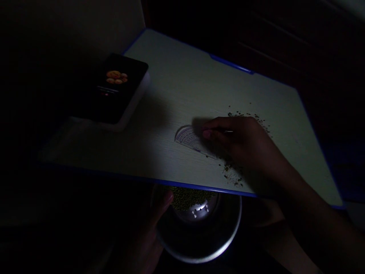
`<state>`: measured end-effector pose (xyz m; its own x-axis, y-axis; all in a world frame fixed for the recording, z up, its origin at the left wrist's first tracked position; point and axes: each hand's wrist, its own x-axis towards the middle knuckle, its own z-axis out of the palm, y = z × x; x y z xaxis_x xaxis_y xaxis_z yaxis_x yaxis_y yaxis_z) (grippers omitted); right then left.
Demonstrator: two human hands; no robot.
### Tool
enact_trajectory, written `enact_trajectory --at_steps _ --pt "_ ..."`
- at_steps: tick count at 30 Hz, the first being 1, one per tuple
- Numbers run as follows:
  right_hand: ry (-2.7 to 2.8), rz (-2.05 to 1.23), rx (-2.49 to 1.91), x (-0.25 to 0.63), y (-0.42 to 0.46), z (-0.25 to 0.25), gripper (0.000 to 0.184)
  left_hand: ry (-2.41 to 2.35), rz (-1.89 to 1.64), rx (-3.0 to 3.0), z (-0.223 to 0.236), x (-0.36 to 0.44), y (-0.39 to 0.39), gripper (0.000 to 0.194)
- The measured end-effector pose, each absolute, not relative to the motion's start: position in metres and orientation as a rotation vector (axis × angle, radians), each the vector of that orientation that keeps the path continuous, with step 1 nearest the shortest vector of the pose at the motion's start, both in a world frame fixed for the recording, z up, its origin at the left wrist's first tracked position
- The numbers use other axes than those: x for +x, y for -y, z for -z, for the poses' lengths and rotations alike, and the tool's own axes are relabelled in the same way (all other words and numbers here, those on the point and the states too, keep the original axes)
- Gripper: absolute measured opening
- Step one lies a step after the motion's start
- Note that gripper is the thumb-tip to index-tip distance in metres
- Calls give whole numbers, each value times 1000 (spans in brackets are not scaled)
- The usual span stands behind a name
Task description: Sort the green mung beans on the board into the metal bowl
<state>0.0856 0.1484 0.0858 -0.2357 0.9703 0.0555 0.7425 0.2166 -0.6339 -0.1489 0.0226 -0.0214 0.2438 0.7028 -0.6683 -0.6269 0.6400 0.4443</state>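
Between the fingers and thumb of my right hand (242, 137) is a clear protractor (188, 137), its straight edge turned toward me just over the pale board (176, 91). Small dark seeds and chaff (232, 174) lie on the board on both sides of that hand. Below the board's near edge, my left hand (151, 232) grips the left side of a round steel bowl (228, 243), thumb over the rim. Green mung beans (185, 198) sit in the bowl, partly hidden under the board. The left fingers are mostly in shadow.
A black-topped box (122, 99) with a picture of round food on it stands at the board's left. Blue trim (182, 185) runs along the board's edge, with a blue handle (232, 64) on the far side. The surroundings are very dark.
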Motion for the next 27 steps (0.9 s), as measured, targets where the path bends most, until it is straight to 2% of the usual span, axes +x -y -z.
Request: enact_trajectory --at_steps 3,8,14,16,21,27 --pt "2054 -735 -1566 83 -145 -88 19 -1085 -962 34 1 -139 -31 37" --pt "1986 -645 -1613 95 -143 -97 17 -1121 -947 86 -2 -135 -31 31" --pt "1928 -626 -1664 106 -148 -95 19 -1063 -969 170 -5 -130 -34 70" --pt "1920 -632 -1656 104 -149 -92 19 -1066 -957 181 -5 -130 -35 71" --pt "1916 -711 -1629 93 -148 -88 18 -1089 -925 175 1 -135 -31 61" --pt "1921 -803 -1612 92 -143 -87 18 -1070 -908 150 2 -134 -30 67"
